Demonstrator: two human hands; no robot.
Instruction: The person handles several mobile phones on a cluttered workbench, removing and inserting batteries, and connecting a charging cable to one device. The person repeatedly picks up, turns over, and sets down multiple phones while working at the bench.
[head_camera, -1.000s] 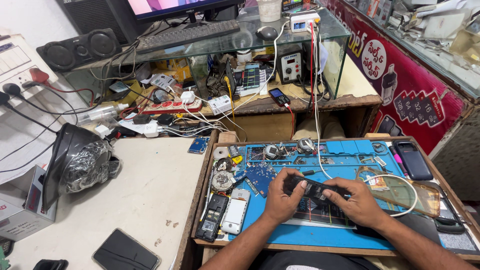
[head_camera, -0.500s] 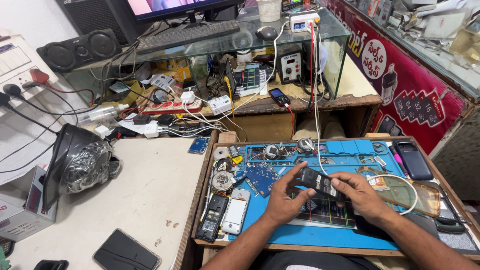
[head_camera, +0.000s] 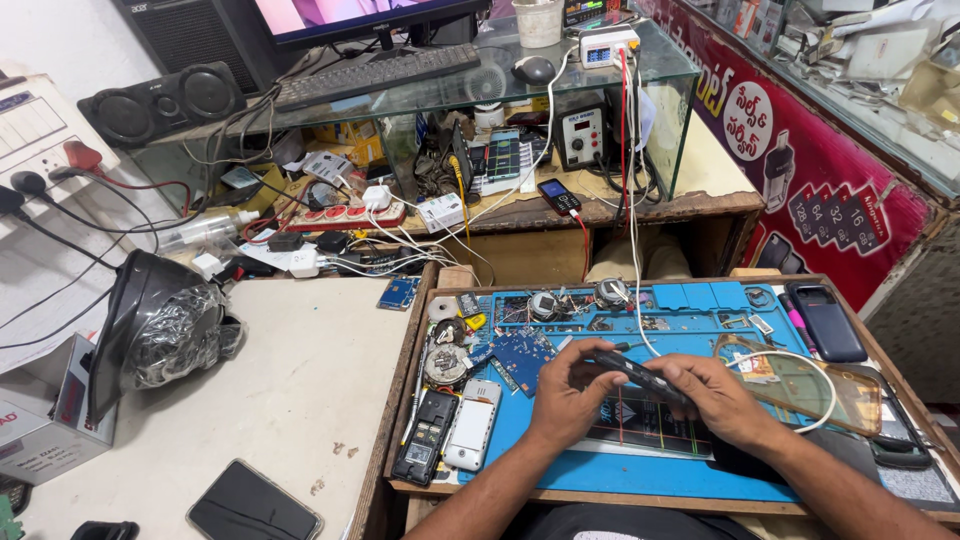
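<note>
Holding a slim dark phone (head_camera: 640, 374) edge-up between both hands above the blue repair mat (head_camera: 560, 470): left hand (head_camera: 566, 398) pinches its near end w/ thumb and fingers, right hand (head_camera: 722, 400) is closed round the far end. Grip is fingertip-only, so a slip could drop it onto the loose circuit board (head_camera: 522, 352) just beside. White cable (head_camera: 790, 358) looping near the right hand could snag, judging by its slack.

Both hands lower centre of frame: left hand (head_camera: 562, 400) and right hand (head_camera: 722, 400) grip dark phone (head_camera: 640, 373), tilted, above blue mat (head_camera: 560, 450). Two handsets (head_camera: 448, 432) lie left on mat. Keyboard (head_camera: 378, 72) upper centre, speaker (head_camera: 160, 100) upper left.
</note>
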